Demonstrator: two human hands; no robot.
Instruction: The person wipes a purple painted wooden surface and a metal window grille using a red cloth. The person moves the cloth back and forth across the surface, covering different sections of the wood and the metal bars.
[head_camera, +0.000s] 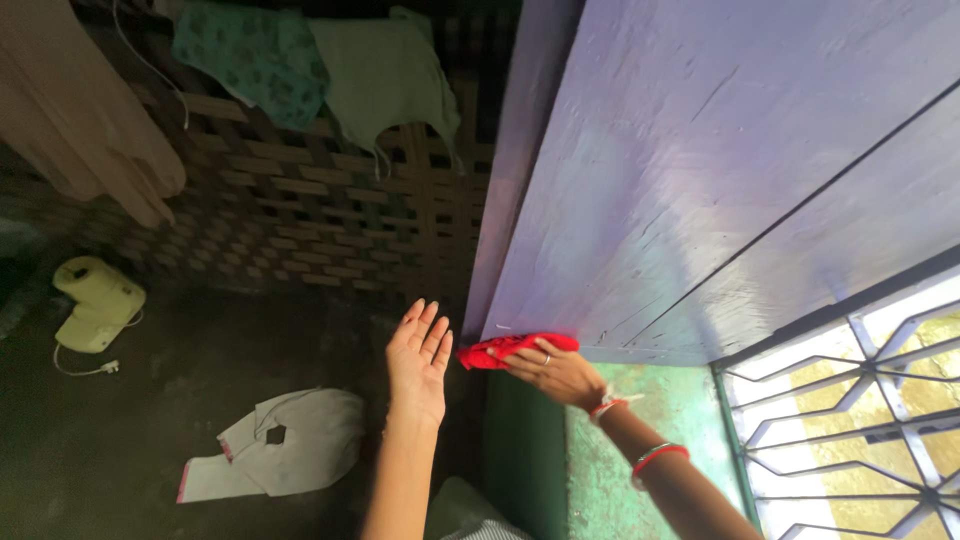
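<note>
The broad lilac-painted wooden door (740, 170) fills the upper right, from twelve round to three o'clock, its lower edge just above a green ledge (640, 450). Left of it runs a dark wooden lattice screen (300, 210) with pale green garments (380, 75) draped over the top, and at four o'clock stands a white metal window grille (860, 400). The dark floor (150, 440) spreads toward eight o'clock, carrying a grey folded cloth (280, 445) and, at nine o'clock, a pale yellow plastic appliance with a cord (98, 303).

At centre, the right hand (555, 372), bangled at the wrist, presses a crumpled red cloth (515, 349) against the door's bottom corner, its fingers (530, 358) closed over the rag. The left hand (420, 355) floats just beside it at nine o'clock from the rag, palm flat, fingers spread and holding nothing.

To wipe well here, I judge the rag wants a flat, bunched pad under the palm, firm even pressure, and strokes following the board's grain along that lower edge, where grime likely gathers. The free hand could steady the door's edge so the panel does not swing under pressure.
</note>
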